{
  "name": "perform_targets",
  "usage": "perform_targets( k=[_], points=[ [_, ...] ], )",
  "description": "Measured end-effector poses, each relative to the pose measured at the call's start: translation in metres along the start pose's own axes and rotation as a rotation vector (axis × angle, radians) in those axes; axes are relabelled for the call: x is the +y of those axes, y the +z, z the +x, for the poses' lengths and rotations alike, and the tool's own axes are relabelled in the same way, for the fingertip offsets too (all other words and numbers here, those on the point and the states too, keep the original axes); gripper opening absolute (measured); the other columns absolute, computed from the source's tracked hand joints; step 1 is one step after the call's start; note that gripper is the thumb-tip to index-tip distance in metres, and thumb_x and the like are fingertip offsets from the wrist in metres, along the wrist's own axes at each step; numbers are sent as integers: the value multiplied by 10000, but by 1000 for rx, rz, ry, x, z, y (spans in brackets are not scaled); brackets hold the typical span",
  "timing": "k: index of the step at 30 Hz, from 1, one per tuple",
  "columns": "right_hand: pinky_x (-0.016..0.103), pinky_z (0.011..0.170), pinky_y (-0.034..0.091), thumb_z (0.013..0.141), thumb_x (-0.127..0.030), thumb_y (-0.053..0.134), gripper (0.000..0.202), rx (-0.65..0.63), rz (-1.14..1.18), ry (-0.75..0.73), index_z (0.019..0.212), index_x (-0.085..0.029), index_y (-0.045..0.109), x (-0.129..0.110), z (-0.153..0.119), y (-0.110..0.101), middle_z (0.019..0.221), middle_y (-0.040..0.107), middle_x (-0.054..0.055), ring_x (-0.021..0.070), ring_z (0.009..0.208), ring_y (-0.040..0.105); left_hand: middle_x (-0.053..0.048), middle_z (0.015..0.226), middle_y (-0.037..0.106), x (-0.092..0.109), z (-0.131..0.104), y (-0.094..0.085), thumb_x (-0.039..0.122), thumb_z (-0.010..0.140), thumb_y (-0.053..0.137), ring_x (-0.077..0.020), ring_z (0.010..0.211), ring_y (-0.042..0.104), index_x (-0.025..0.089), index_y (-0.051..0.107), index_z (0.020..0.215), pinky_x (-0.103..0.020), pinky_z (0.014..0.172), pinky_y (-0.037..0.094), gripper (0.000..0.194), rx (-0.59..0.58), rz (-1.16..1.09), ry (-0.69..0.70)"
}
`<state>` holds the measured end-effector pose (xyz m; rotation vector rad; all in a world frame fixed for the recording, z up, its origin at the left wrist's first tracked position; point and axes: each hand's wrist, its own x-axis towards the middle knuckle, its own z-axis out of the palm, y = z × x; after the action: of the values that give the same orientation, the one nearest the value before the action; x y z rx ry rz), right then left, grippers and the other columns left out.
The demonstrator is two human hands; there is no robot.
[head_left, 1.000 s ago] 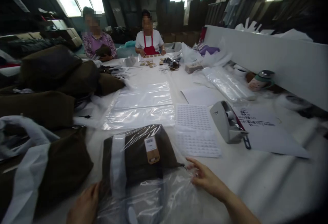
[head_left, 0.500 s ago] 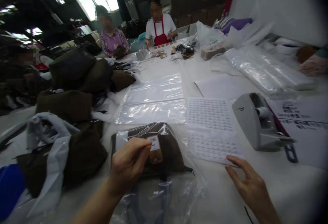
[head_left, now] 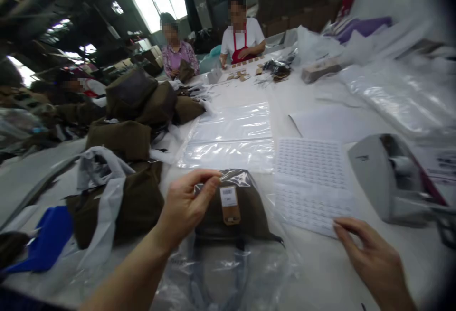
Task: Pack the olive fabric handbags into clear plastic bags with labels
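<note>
A dark olive fabric bag (head_left: 251, 202) lies inside a clear plastic bag (head_left: 263, 273) in front of me. Through the plastic shows a brown cardboard tag (head_left: 232, 215) with a white barcode sticker (head_left: 228, 196). My left hand (head_left: 190, 204) is over the left part of the packed bag, thumb and forefinger pinched just above and left of the tag; whatever is between them is too small to make out. To the right is a sheet of printed labels (head_left: 309, 164). My right hand (head_left: 374, 254) pinches its lower right edge between thumb and forefinger.
Flat clear plastic bags (head_left: 231, 135) lie beyond the packed one. A grey tape dispenser (head_left: 377, 183) stands at right. Olive bags (head_left: 138, 206) are piled at left, near a blue object (head_left: 50, 237). Two co-workers (head_left: 245, 40) are at the table's far end; another person is at far left.
My left hand has moved off the tag, leaving its barcode sticker uncovered. The thumb and forefinger of my right hand have come together at the label sheet's edge. The view has swung left.
</note>
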<state>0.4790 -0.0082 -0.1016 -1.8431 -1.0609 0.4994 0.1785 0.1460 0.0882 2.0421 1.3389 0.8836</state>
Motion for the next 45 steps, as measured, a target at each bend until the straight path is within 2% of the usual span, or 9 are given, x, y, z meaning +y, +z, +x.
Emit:
perform_targets(
  k=[5, 9, 12, 16, 20, 25, 28, 35, 45],
  points=[
    [326, 711, 487, 821, -431, 531, 266, -34, 66, 9, 873, -190, 629, -37, 39, 41, 846, 647, 53, 195, 750, 595, -15, 1057, 677, 11, 70, 118, 278, 891, 446, -153, 965, 611, 210, 631, 1063, -254, 868, 459, 262, -644, 136, 164],
    [320, 697, 488, 830, -398, 527, 241, 16, 65, 16, 868, -184, 631, -32, 49, 57, 823, 645, 49, 183, 717, 587, -94, 1072, 664, -13, 102, 200, 295, 879, 426, -223, 1004, 596, 148, 631, 1043, -320, 874, 449, 300, -848, 377, 126],
    [327, 712, 482, 840, -378, 517, 222, 92, 51, 33, 865, -183, 620, -21, 43, 57, 830, 634, 52, 183, 721, 578, -102, 951, 682, -31, 102, 230, 392, 810, 528, -242, 901, 623, 140, 629, 1010, -325, 792, 473, 337, -958, 440, 126],
    [328, 715, 475, 856, -358, 503, 201, 177, 31, 42, 867, -185, 605, -9, 33, 54, 831, 621, 56, 183, 724, 567, -76, 916, 672, -36, 96, 242, 477, 623, 704, -247, 870, 619, 169, 610, 1022, -305, 759, 473, 513, -1068, 477, 177],
    [309, 685, 466, 860, -322, 504, 166, 185, 20, 3, 844, -189, 604, -4, 27, 55, 813, 606, 43, 168, 688, 554, -71, 899, 660, -29, 101, 246, 428, 610, 716, -250, 921, 598, 179, 643, 809, -293, 814, 450, 327, -1116, 481, 244],
    [320, 706, 467, 876, -297, 478, 165, 151, 2, -60, 865, -195, 607, 0, 26, 59, 824, 602, 49, 179, 723, 553, -164, 1201, 534, -28, 105, 246, 480, 747, 565, -271, 1098, 520, 120, 491, 1169, -344, 933, 397, 560, -973, 498, 196],
    [330, 718, 474, 877, -294, 476, 165, 143, -7, -77, 874, -197, 611, 1, 26, 60, 840, 610, 56, 188, 754, 560, -186, 1172, 551, -32, 103, 246, 525, 635, 665, -315, 1080, 532, 109, 482, 1182, -388, 913, 413, 712, -988, 510, 139],
    [312, 679, 472, 876, -305, 492, 165, 165, -37, -40, 872, -193, 614, -11, 29, 57, 835, 611, 52, 180, 721, 560, -27, 811, 682, -27, 111, 243, 357, 658, 653, -223, 824, 629, 182, 672, 866, -287, 729, 482, 272, -1184, 332, 10],
    [349, 709, 485, 849, -395, 564, 234, 168, -120, 24, 931, -188, 634, -34, 35, 71, 860, 633, 61, 208, 737, 586, -32, 910, 694, -20, 104, 231, 266, 701, 600, -194, 787, 646, 196, 610, 1106, -255, 628, 516, 411, -1217, 41, -221]
  ],
)
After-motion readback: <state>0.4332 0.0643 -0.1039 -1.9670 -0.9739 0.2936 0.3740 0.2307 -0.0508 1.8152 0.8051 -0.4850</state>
